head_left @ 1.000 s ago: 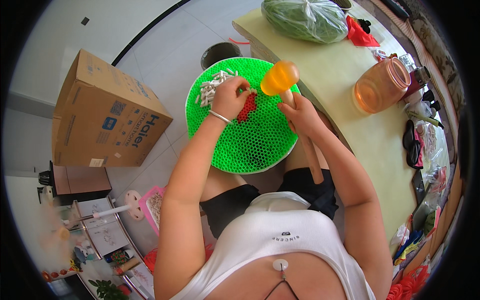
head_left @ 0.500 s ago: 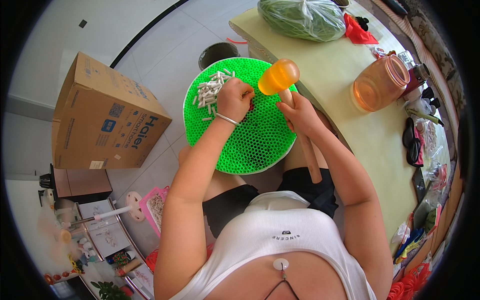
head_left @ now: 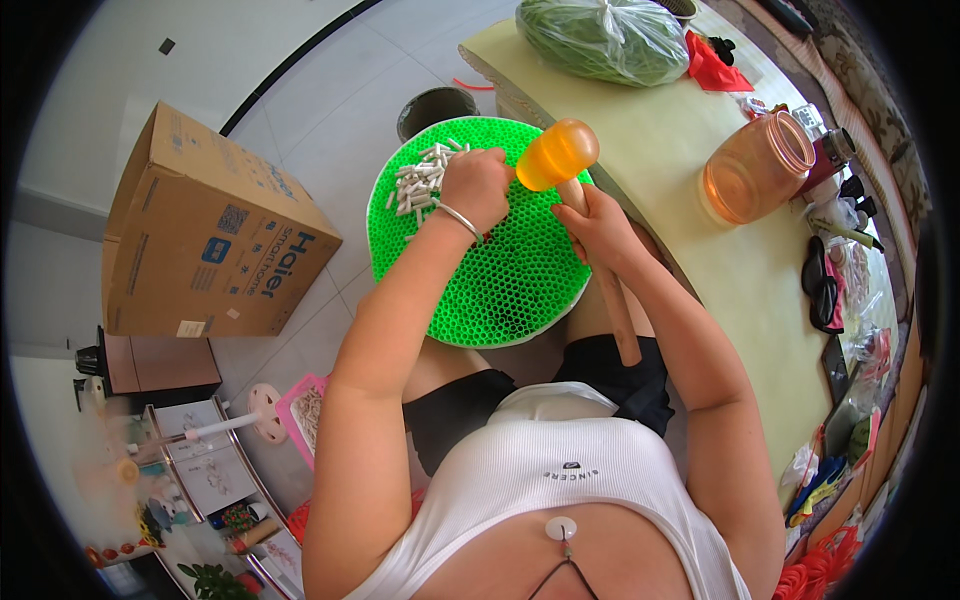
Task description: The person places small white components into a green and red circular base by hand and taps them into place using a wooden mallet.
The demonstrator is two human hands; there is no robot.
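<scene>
Right hand (head_left: 598, 222) gripped wooden-handled mallet with translucent orange head (head_left: 557, 154), head just right of left hand (head_left: 478, 187), fisted on round green honeycomb board (head_left: 500, 280); handle ran back toward lap.

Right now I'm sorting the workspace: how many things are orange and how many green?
Orange: 2, the mallet head and the jar.
Green: 2, the honeycomb disc and the bagged greens.
Total: 4.
</scene>
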